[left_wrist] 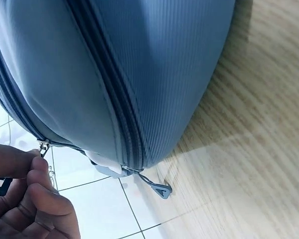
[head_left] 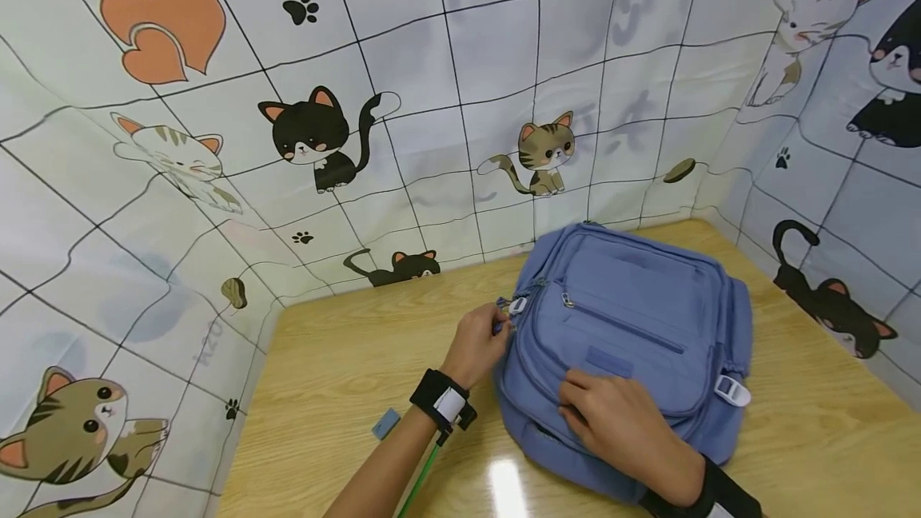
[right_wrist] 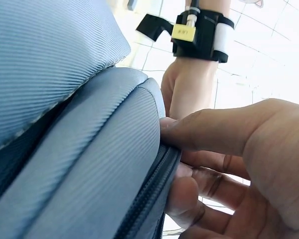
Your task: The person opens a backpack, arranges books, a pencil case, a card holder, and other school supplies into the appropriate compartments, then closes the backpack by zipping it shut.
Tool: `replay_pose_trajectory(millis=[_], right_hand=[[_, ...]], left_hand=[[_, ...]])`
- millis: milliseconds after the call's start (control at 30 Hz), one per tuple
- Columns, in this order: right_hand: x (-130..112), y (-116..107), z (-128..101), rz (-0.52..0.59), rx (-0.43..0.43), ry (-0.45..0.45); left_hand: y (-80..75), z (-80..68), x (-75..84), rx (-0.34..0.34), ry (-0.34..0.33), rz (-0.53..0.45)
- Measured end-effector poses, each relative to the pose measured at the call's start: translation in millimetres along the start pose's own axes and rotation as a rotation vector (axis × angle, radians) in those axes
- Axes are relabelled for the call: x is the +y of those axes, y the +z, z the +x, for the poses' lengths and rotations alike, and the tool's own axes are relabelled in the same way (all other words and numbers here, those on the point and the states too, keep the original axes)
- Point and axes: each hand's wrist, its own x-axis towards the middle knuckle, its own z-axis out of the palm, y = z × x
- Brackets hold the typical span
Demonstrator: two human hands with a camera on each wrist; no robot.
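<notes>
1 backpack [head_left: 633, 270], blue, lying on the desk [head_left: 338, 358] with its front panel up, right of the desk's middle and near the back wall hanging [head_left: 432, 46]. Fittings: 1 front zip [head_left: 626, 322], 1 darker rectangular patch [head_left: 609, 360], 2 white buckles, 1 on the left edge [head_left: 517, 306] and 1 on the right [head_left: 732, 390].

1 left hand [head_left: 477, 344], at the backpack's left edge, thumb and finger pinching a zipper pull [left_wrist: 43, 149]. A 2nd zipper pull [left_wrist: 162, 190], with a triangular loop, hangs loose nearby.

1 right hand [head_left: 620, 422], over the lower front, thumb and fingers gripping the fabric edge [right_wrist: 157, 119] beside a zipper track [right_wrist: 149, 191].

2 black wrist straps, 1 on each wrist [head_left: 440, 400] [head_left: 723, 494]; green cable [head_left: 419, 480] at the left.

1 small blue-grey piece [head_left: 386, 424], flat on the desk, left of the backpack. Wall hanging: white, black grid lines, printed cats.
</notes>
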Motion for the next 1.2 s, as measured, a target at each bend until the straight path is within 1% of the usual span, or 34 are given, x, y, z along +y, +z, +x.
replay_pose_trajectory(millis=[100,267,400,467,767,900,1100,1200], right_hand=[[-0.7,0.5,-0.8,0.003,0.010,-0.013],[-2.4,1.3,-2.2,0.020,0.025,-0.035],[-2.2,1.0,-3.8,0.042,0.002,-0.034],[-1.7,0.1,-4.7,0.053,-0.011,-0.028],[-0.6,-1.9,-7.5,0.059,-0.040,-0.026],[0.4,-1.2,-9.0,0.058,-0.037,-0.032],[2.5,0.6,-11.1,0.058,-0.022,-0.043],[2.8,1.0,-13.1,0.067,-0.022,-0.052]], left_hand=[[1.6,7.8,-2.0,-0.002,-0.001,0.010],[6.8,21.8,-7.4,-0.012,-0.007,0.000],[15.6,32.3,-12.1,0.003,-0.004,0.010],[19.7,37.5,-12.8,-0.003,-0.006,0.012],[26.2,61.0,-14.3,-0.066,-0.018,0.023],[29.5,71.0,-16.1,-0.105,-0.028,0.029],[34.3,89.8,-17.8,-0.174,-0.023,0.029],[38.1,97.9,-20.4,-0.192,-0.023,0.044]])
